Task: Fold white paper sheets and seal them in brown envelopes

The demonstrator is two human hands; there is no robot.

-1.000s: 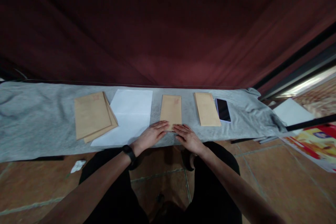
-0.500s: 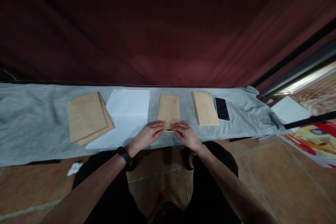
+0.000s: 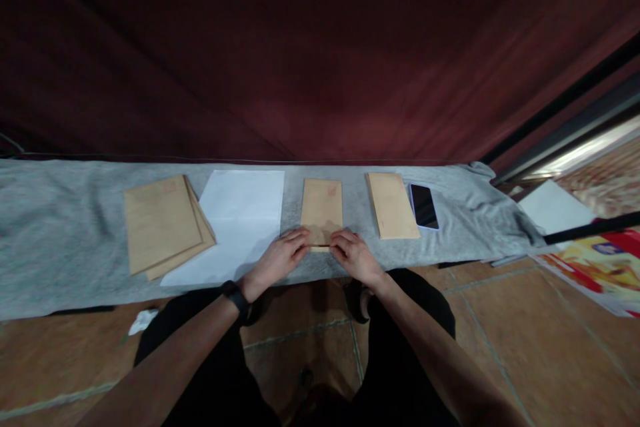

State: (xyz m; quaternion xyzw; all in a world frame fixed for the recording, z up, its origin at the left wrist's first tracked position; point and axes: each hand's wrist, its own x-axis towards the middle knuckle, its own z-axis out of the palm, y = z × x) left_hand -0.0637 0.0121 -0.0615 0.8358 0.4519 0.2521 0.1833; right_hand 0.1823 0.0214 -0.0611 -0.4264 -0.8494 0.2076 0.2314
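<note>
A brown paper envelope [image 3: 322, 207] lies upright on the grey cloth in front of me, with small red print near its top right. Its near end shows a narrow flap strip. My left hand [image 3: 285, 253] grips the near left corner between thumb and fingers. At the near right corner my right hand [image 3: 354, 255] does the same, fingers closed on the edge. The parts of the envelope under the fingertips are hidden. Left of my left hand lie white paper sheets [image 3: 240, 213], partly beneath larger brown envelopes [image 3: 163, 223].
A small stack of brown envelopes [image 3: 393, 207] lies to the right, beside a dark-screened phone [image 3: 424, 207]. Grey cloth [image 3: 65, 233] covers the narrow bench. A dark red curtain [image 3: 300, 80] hangs behind it. Colourful packaging [image 3: 600, 267] is at the far right.
Both hands have shifted slightly at the envelope's near end, and the left fingers have drawn outward a little. More of the flap strip shows between them.
</note>
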